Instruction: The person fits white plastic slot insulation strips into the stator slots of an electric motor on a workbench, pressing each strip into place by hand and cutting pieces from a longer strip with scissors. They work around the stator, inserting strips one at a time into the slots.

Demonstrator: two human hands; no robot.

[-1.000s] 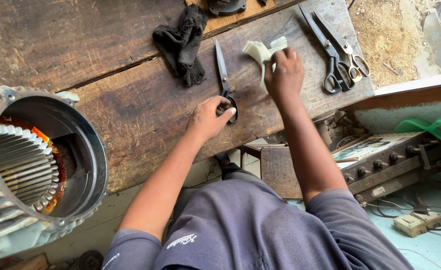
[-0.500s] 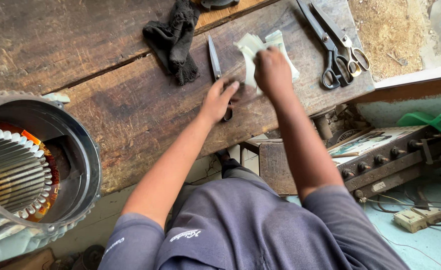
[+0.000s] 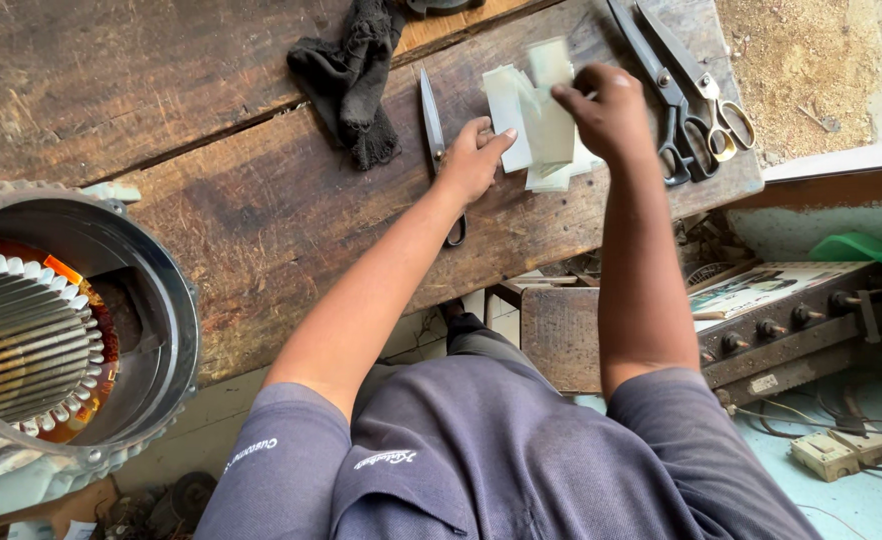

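The pale, thin paper strips lie in a loose overlapping pile on the worn wooden workbench, near its far right end. My right hand is over them with the fingers curled down, thumb and fingertips pinched on one blurred strip that stands up from the pile. My left hand lies just left of the pile, fingers stretched out nearly flat and together, the fingertips touching the edge of the nearest strip; it grips nothing.

Under my left hand lies a pair of slim dark-handled scissors, blades pointing away from me. A crumpled black cloth lies just left of those. To the right of the pile lie two more pairs of scissors, one black-handled, one brass-handled. At the bench's left end stands a large grey metal motor housing with copper windings inside.
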